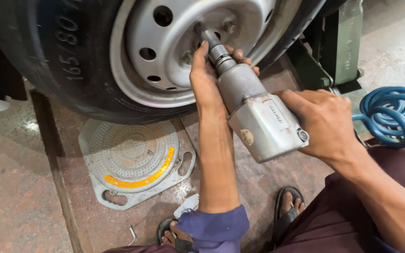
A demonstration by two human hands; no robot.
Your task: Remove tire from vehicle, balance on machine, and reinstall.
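Note:
A grey pneumatic impact wrench points up at the silver steel wheel, its socket set on a lug nut near the hub. My left hand cups the wrench's barrel from below, just behind the socket. My right hand grips the wrench's handle at the rear. The black tyre fills the upper left.
A round grey turntable plate with a yellow arc lies on the floor under the tyre. A coiled blue air hose sits at the right beside a green metal stand. My sandalled feet rest below. A small hex key lies on the floor.

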